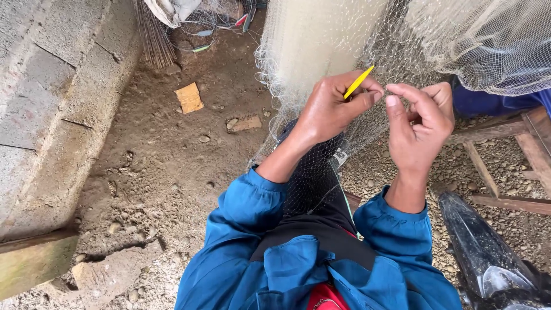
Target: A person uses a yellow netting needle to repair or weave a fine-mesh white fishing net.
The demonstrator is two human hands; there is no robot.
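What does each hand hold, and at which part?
Left hand pinches a yellow needle at its lower end; right hand pinches the net mesh between its fingertips.

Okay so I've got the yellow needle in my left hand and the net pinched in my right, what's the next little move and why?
Probably pass the yellow needle through the mesh pinched by the right hand. The left hand holds the needle pointing up and to the right, the two hands' fingertips nearly meet, and the pale net hangs just behind them. The thread itself is too fine to see.
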